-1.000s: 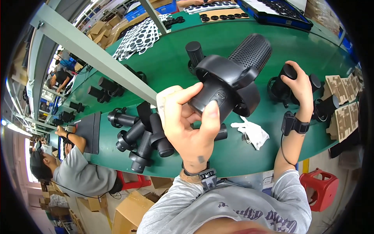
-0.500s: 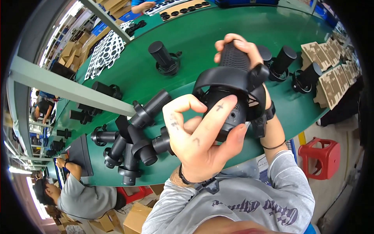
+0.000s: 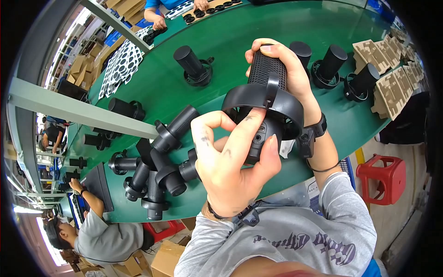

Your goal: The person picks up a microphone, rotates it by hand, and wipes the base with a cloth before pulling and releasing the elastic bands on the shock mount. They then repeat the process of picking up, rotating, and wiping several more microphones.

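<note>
A black microphone [image 3: 264, 71] with a perforated mesh body is held tilted above the green table. My right hand [image 3: 291, 64] wraps over its mesh end from behind. Around its middle sits a black shock mount ring [image 3: 288, 110], whose upright bracket [image 3: 271, 90] faces me. My left hand [image 3: 230, 161] grips the lower end, which shows small round and slot sockets. Its index fingertip presses inside the ring, below the bracket, and the thumb lies against the base. The remaining left fingers are partly hidden behind the microphone.
Several black microphones [image 3: 174, 128] lie piled on the green table [image 3: 230, 41] to the left. Others stand in their mounts [image 3: 333, 62] at the right, beside moulded pulp trays [image 3: 394, 94]. A grey metal post [image 3: 83, 106] crosses the left. Co-workers sit left and far. A red stool [image 3: 383, 177] stands right.
The microphone has turned in my hands, so the mount's bracket has swung from the right side to the front. My right hand has shifted slightly left. A far co-worker's hands reach in further.
</note>
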A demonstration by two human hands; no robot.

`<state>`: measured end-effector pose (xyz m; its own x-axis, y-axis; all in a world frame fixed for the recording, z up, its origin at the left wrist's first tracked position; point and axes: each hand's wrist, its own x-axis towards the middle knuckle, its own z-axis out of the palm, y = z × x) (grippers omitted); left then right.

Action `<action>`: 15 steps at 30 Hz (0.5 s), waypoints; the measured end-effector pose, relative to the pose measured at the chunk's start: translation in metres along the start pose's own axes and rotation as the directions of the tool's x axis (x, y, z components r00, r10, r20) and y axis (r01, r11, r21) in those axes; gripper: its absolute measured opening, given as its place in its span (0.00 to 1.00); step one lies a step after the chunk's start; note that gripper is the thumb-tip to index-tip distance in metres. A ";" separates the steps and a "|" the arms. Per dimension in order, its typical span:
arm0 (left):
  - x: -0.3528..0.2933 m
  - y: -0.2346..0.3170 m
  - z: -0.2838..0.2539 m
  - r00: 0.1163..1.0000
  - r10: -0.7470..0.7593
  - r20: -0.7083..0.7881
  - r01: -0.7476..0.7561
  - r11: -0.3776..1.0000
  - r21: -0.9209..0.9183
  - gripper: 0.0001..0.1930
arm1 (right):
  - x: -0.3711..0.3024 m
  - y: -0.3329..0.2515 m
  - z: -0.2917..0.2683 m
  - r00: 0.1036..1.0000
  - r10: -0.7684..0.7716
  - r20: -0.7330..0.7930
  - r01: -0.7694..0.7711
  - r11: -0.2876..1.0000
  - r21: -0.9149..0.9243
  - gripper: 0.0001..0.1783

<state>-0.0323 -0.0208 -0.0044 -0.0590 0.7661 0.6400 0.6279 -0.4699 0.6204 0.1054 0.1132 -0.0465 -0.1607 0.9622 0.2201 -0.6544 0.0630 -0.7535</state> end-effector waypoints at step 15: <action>-0.004 0.008 -0.006 0.979 0.075 0.191 -0.099 0.988 0.115 0.20 | -0.001 0.005 0.001 0.989 0.138 0.055 -0.132 0.987 -0.089 0.13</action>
<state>-0.0318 -0.0301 0.0011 0.1378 0.7981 0.5866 0.7156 -0.4897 0.4981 0.1014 0.1122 -0.0498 -0.2896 0.9456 0.1481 -0.5588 -0.0415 -0.8282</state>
